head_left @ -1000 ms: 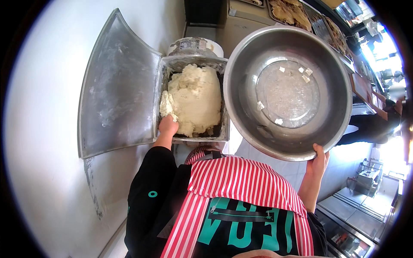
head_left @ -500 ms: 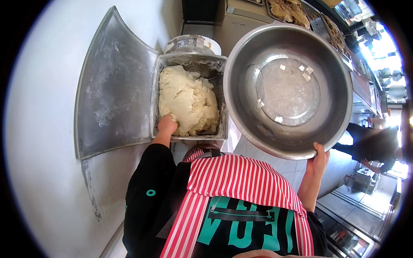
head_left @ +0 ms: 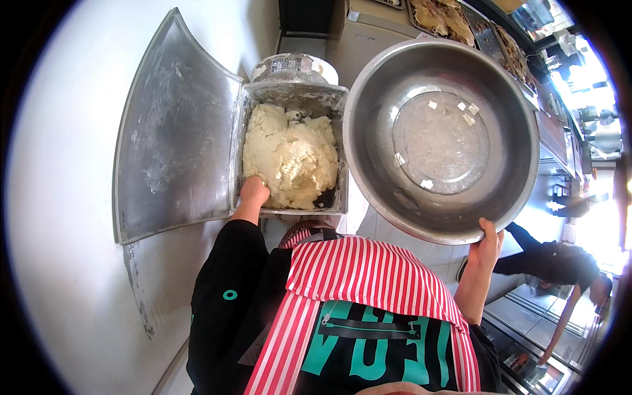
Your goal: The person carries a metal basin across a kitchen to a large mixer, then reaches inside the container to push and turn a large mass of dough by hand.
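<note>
A large mass of pale dough fills much of a square metal mixing tub. My left hand is closed at the tub's near left corner, against the edge of the dough; its fingertips are hidden, so what it grips cannot be made out. To the right, a wide round steel basin is tilted with its inside facing me. My right hand grips the basin's near right rim, thumb over the edge. Several small white bits lie on the basin's bottom.
The tub's metal lid stands open on the left, by a white wall. Behind the tub is a white round container; a cardboard box stands beyond. Trays of food sit at the back. Another person bends over at far right.
The dough in the tub has turned and changed shape, with a rougher, torn surface now on its right. Both my hands and the basin stay put. The other person has shifted nearer and reaches down.
</note>
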`<state>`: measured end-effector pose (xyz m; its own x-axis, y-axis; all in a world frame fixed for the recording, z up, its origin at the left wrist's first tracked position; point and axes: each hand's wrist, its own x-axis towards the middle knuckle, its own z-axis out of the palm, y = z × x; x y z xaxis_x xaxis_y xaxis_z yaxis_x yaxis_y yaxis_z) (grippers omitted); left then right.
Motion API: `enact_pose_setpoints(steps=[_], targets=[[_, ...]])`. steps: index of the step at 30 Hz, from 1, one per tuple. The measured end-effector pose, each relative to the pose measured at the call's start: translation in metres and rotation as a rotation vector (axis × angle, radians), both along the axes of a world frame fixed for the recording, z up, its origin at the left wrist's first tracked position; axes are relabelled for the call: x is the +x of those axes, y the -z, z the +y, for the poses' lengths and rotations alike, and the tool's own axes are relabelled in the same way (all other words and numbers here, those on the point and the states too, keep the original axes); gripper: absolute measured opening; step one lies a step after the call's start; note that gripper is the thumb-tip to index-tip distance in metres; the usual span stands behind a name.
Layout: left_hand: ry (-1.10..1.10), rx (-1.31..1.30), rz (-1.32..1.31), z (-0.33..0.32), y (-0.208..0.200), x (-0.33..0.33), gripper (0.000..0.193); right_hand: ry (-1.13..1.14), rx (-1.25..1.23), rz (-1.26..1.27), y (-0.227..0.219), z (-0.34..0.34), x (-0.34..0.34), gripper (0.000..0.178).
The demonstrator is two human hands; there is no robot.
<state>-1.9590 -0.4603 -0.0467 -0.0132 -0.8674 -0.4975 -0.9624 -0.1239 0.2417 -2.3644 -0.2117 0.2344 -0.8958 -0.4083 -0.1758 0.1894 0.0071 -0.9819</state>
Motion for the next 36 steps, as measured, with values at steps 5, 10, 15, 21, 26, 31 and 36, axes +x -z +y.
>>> enact_pose_setpoints(steps=[5,10,15,21,26,31,36], targets=[[-0.036,-0.059,0.016,-0.002,0.006,0.005,0.037,-0.010,-0.007,0.004,0.000,-0.003,0.002,0.044],[-0.086,-0.168,0.051,-0.001,-0.002,-0.003,0.042,-0.018,-0.018,-0.018,-0.001,-0.006,-0.001,0.040],[0.043,-0.299,0.102,0.004,-0.006,-0.006,0.051,-0.045,-0.013,-0.003,-0.004,-0.010,0.002,0.038],[0.114,-0.223,0.204,0.006,-0.012,-0.002,0.037,-0.068,-0.019,-0.007,-0.001,-0.009,0.005,0.037],[0.183,-0.161,0.160,0.003,-0.005,0.004,0.027,-0.047,0.040,0.046,0.000,-0.005,0.015,0.038],[0.283,-0.291,0.366,-0.015,0.032,-0.021,0.024,0.172,0.083,0.005,0.009,-0.003,0.000,0.019],[0.385,-0.112,0.175,-0.011,0.064,-0.015,0.021,-0.060,-0.081,-0.021,0.019,-0.009,0.000,0.037]])
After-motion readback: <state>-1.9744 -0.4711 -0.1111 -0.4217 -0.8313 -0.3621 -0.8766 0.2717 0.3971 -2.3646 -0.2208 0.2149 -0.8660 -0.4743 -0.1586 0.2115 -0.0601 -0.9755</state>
